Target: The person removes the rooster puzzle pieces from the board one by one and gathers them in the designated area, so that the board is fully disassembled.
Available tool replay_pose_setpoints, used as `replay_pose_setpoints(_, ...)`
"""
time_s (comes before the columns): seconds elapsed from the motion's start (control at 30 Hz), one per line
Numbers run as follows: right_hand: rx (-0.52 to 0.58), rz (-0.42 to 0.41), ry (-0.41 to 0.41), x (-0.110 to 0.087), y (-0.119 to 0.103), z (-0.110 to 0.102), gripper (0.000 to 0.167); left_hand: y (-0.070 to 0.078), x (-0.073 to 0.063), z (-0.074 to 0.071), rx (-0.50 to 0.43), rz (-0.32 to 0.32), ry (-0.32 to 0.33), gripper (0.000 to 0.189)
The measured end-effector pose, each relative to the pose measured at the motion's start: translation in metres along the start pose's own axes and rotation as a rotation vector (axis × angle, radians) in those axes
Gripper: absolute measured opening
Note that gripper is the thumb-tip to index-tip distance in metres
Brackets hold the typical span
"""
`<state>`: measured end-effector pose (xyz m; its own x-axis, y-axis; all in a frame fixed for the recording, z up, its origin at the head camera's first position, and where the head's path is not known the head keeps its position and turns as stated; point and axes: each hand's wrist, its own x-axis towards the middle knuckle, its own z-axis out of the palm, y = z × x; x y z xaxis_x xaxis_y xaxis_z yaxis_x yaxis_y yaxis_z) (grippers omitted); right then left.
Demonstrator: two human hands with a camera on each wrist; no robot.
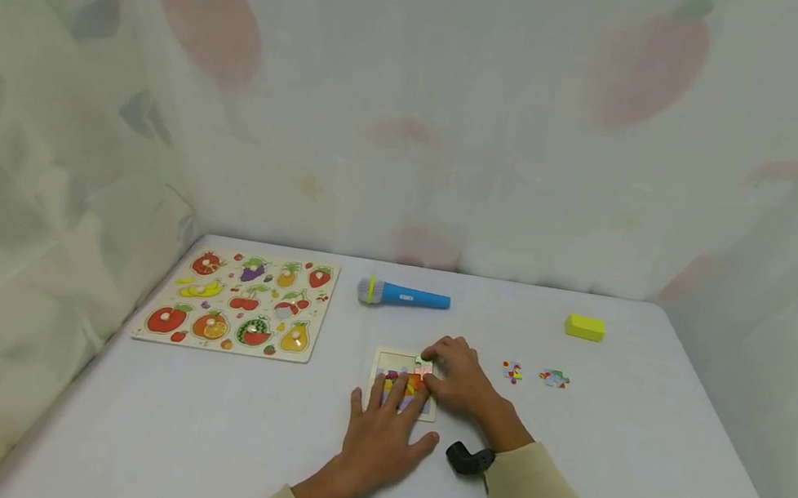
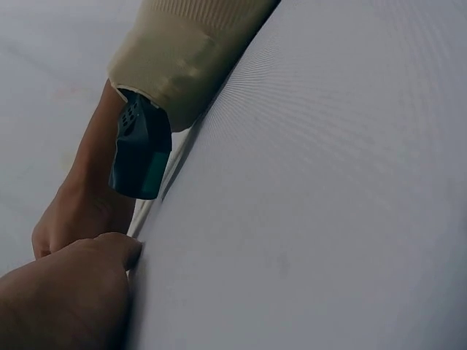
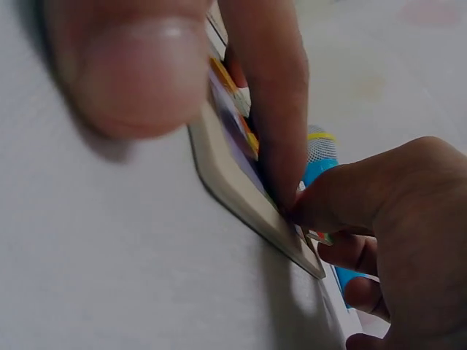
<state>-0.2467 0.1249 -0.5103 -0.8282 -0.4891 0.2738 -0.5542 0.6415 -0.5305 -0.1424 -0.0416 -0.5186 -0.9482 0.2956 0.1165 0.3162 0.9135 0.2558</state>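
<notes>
A small wooden puzzle board (image 1: 387,356) lies flat on the table in front of the person. My left hand (image 1: 380,440) rests on its lower part with the fingers spread and fairly straight, covering some of the colourful pieces. At the board's upper right corner my right hand (image 1: 461,381) pinches a puzzle piece (image 1: 423,367) between thumb and finger. In the right wrist view a bit of this puzzle piece (image 3: 319,237) shows at the fingertips; the rest is hidden. Two loose puzzle pieces, a left one (image 1: 513,372) and a right one (image 1: 554,378), lie right of the hands.
A large fruit peg puzzle (image 1: 321,314) lies at the left. Behind the small board is a blue toy microphone (image 1: 416,297) with a grey head. A yellow block (image 1: 585,328) sits at the back right. Hanging cloth (image 1: 407,176) encloses the white table (image 1: 202,424).
</notes>
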Motion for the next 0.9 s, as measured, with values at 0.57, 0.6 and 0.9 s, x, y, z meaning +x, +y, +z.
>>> replay_pose_setpoints(0.57, 0.003, -0.031, 0.034, -0.004, -0.001, -0.013, 0.025, 0.0, 0.001, 0.003, 0.006, -0.008, 0.009, 0.071)
replay_pose_setpoints(0.6, 0.0, -0.027, 0.045, -0.004, 0.0, -0.015, 0.024, 0.0, 0.001, 0.003, 0.011, -0.01, 0.008, 0.071)
replay_pose_setpoints(0.9, 0.055, -0.044, 0.117, -0.014, 0.004, -0.04, 0.03, 0.001, 0.002, 0.004, 0.011, -0.025, -0.001, 0.072)
